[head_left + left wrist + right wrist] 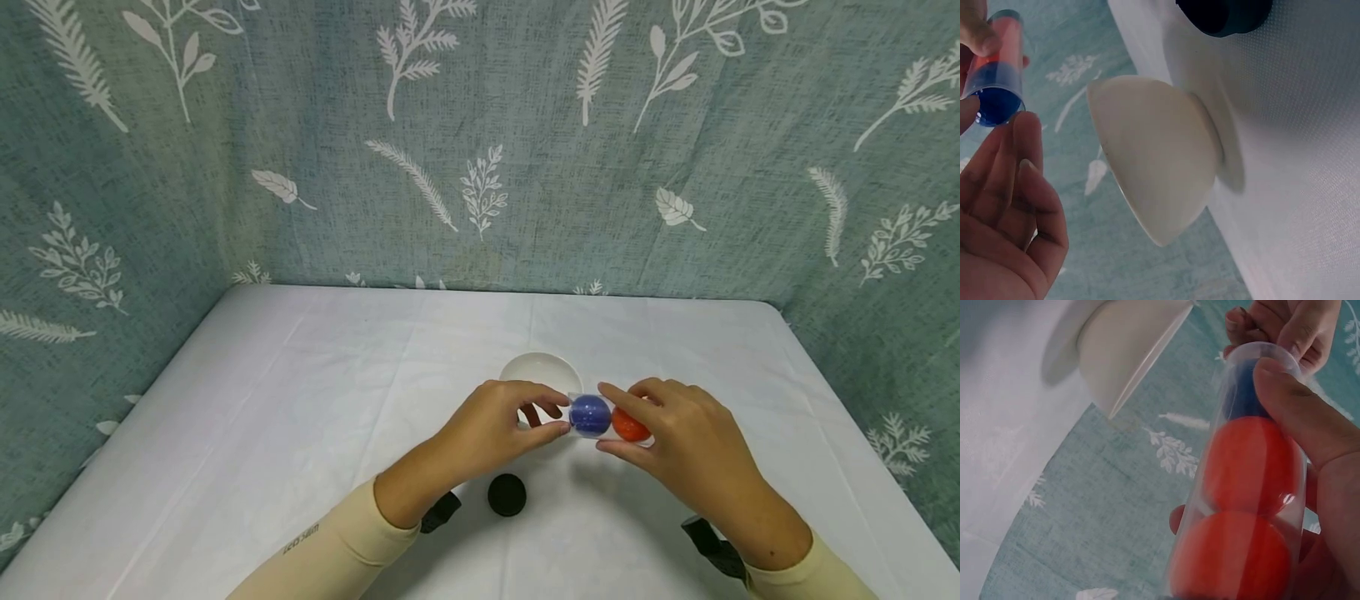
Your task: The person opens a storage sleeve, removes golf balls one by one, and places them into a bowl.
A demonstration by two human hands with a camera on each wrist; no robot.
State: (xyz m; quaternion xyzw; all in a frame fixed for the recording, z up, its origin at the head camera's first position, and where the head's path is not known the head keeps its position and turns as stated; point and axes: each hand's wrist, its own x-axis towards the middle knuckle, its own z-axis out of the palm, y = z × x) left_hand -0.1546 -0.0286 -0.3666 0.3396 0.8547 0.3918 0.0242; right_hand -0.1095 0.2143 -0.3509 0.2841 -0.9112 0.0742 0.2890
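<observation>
A clear plastic tube [1200,515] is held up between both hands, lying roughly sideways in the head view. Inside it, a blue ball [590,415] sits near the left end, beside orange-red balls [1250,465]; the right wrist view shows two of these. My right hand [686,437] grips the tube around the orange-red balls, thumb along its side. At the tube's uncapped end, my left hand [487,425] pinches the rim with thumb and fingertips. Behind the hands, a white bowl [1154,150] stands upright on the table, partly hidden in the head view.
A round black cap [507,495] lies on the white-covered table [300,417] in front of the bowl, near my left wrist. Green leaf-patterned cloth [480,150] hangs behind the table and along both sides.
</observation>
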